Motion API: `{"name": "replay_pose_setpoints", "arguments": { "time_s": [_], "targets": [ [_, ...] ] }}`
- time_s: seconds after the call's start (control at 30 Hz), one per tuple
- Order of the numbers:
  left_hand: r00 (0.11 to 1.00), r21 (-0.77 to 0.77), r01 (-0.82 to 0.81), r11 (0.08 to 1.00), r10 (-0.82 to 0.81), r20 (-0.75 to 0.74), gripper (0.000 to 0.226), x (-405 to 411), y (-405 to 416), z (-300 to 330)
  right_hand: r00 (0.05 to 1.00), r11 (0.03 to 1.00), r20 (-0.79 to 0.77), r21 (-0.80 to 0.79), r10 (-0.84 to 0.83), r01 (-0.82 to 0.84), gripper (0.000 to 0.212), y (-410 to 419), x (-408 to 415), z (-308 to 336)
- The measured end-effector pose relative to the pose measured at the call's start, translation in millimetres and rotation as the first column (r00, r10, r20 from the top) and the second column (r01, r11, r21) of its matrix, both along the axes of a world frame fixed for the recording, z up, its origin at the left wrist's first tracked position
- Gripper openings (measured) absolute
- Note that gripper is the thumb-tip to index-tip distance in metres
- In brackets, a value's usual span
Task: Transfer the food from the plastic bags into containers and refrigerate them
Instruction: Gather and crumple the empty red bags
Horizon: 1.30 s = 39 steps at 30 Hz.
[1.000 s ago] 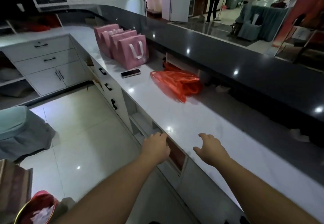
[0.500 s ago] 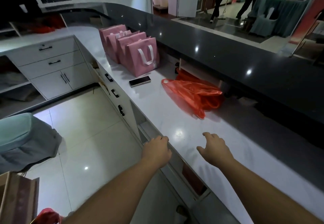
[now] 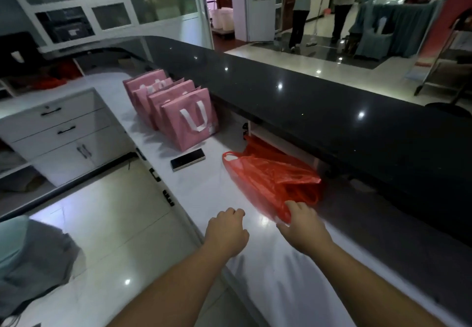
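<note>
Red plastic bag (image 3: 270,181) lies slumped on the white counter (image 3: 204,188), tucked partly under the overhang of the dark upper ledge (image 3: 319,112), with a phone (image 3: 188,159) just beside it and a row of pink gift bags (image 3: 176,112) farther along. The person's right hand (image 3: 302,224) is at the bag's near corner, fingertips on the plastic and seemingly pinching it between thumb and fingers, though the fingers are mostly hidden behind the back of the hand. The left hand (image 3: 226,232) hovers over the counter edge, near the bag but not touching it, fingers loosely curled and holding nothing.

To my eye the step is getting hold of the bag and drawing it out. A pinch on a corner would likely just stretch the thin film or tip the contents, so it seems better to bring the left hand up to the handle loops at the far end, gather the mouth, and slide the bag clear of the overhang before lifting.

What the bag holds I cannot tell; the plastic is crumpled and only darker folds show through. More red plastic sits behind it under the ledge, cut off by shadow. No containers or refrigerator are in sight.
</note>
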<state>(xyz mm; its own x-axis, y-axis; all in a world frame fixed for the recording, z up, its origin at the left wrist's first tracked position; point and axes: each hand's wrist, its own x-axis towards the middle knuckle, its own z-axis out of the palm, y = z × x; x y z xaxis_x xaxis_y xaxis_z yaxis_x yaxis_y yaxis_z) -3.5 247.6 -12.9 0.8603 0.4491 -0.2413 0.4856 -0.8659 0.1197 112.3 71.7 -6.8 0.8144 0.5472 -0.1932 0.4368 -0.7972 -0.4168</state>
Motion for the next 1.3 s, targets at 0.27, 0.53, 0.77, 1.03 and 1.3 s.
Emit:
{"name": "replay_pose_setpoints", "arguments": {
  "time_s": [0.27,0.53,0.77,1.03,1.3],
  "targets": [
    [0.983,-0.034,0.174,0.984,-0.171,0.063,0.050,92,24,-7,0.991,0.989,-0.027,0.064,-0.135,0.136,0.069,19,35,-4],
    [0.901,-0.049,0.422,0.905,-0.412,0.133,0.053,180,80,-10,0.948,0.960,0.149,0.011,-0.280,0.281,0.063,72,75,1],
    [0.778,-0.036,0.606,0.795,-0.582,0.235,0.071,237,145,-18,0.913,0.947,0.284,-0.049,-0.292,0.318,0.074,118,100,2],
    [0.649,-0.168,0.747,0.643,-0.761,-0.028,0.122,288,190,-27,0.955,0.912,0.104,-0.285,-0.277,0.295,0.108,141,129,-15],
    [0.554,-0.118,0.806,0.580,-0.810,-0.192,0.131,316,191,-55,0.929,0.867,-0.059,-0.386,-0.365,0.316,0.116,136,144,-43]
  ]
}}
